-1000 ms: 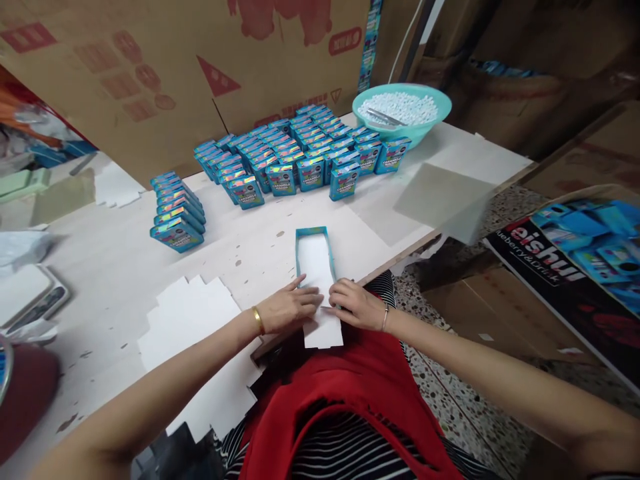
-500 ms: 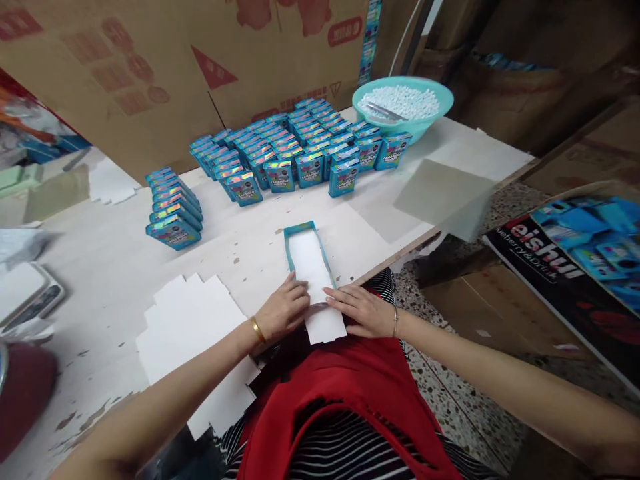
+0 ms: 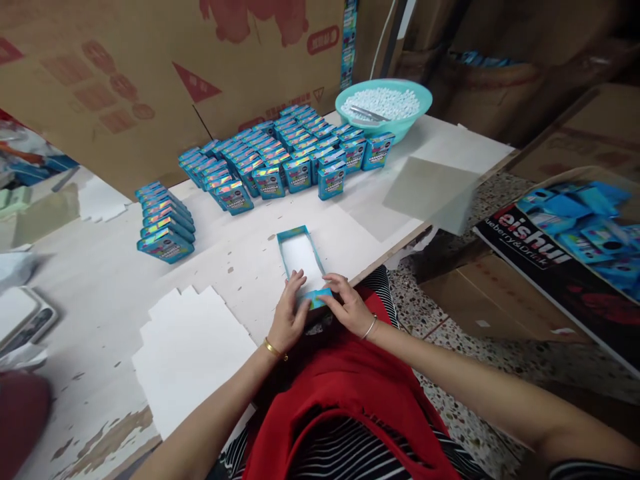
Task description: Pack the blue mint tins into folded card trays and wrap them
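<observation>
Blue tray point(image 3: 299, 257) | white table point(image 3: 240, 248) edge | cardboard wall point(image 3: 150, 80) behind | terrazzo floor point(image 3: 450, 363)

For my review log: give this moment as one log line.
left hand: grips near end of blue cardboard tray | right hand: grips same end | nearby: white card blanks, blue box rows, teal bowl

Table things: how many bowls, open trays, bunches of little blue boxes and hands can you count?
teal bowl: 1
open tray: 1
bunches of little blue boxes: 2, the left row and the big bunch
hands: 2, the left hand and the right hand, both gripping the open tray's near end
total: 6
</observation>
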`<state>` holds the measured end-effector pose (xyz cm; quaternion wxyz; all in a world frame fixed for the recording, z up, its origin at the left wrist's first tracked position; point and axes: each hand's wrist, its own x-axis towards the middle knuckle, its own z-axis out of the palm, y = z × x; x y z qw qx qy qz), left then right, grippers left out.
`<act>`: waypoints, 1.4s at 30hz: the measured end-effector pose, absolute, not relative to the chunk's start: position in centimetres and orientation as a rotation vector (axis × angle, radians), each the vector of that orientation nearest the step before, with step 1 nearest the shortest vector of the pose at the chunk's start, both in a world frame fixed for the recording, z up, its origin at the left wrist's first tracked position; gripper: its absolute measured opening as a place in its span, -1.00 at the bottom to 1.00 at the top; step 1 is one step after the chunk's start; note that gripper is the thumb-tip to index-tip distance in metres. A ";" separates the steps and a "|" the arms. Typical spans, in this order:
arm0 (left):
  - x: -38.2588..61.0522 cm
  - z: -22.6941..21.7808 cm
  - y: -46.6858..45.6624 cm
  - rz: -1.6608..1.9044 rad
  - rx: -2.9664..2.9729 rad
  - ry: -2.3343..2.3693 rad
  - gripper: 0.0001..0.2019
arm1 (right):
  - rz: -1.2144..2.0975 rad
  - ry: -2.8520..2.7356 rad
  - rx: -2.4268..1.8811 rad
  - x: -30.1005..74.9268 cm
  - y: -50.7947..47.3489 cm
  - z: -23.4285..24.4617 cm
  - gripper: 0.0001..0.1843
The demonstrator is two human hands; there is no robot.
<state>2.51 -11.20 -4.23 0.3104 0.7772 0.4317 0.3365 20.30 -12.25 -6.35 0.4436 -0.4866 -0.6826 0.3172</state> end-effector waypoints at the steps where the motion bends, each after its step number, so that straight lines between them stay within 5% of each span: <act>1: 3.0 -4.5 -11.5 0.926 2.037 1.198 -0.55 | 0.750 -1.708 -1.217 20.3 -12.4 -6.6 -0.65; 8: 3.9 -4.4 -11.7 0.839 2.201 1.329 -0.66 | 0.448 -2.190 -1.113 21.3 -12.8 -7.3 -0.75; 13: 3.4 -2.0 -11.9 0.392 2.616 1.227 -0.86 | 0.436 -2.247 -1.134 20.7 -12.0 -6.5 -0.79; 18: 4.2 -0.2 -11.0 -0.061 2.643 1.293 -0.85 | 0.622 -2.167 -1.037 20.7 -11.5 -5.7 -0.97; 23: 5.0 1.0 -8.6 -0.302 2.454 1.367 -0.91 | 0.893 -1.784 -1.076 20.8 -11.7 -5.3 -0.50; 30: 6.2 1.7 -6.2 -0.554 2.292 1.275 -0.85 | 0.751 -1.724 -1.383 18.8 -9.2 -7.0 -0.42; 33: 5.4 2.0 -6.8 -0.445 2.320 1.183 -0.83 | 0.734 -1.794 -1.415 18.5 -7.7 -7.6 -0.42; 37: 1.6 3.3 -4.1 0.150 2.481 0.985 -0.73 | 0.762 -1.753 -1.371 18.7 -6.6 -8.2 -0.40; 42: -6.0 5.2 8.9 0.601 2.638 1.660 -0.15 | 0.768 -1.722 -1.398 17.1 -5.6 -8.7 -0.35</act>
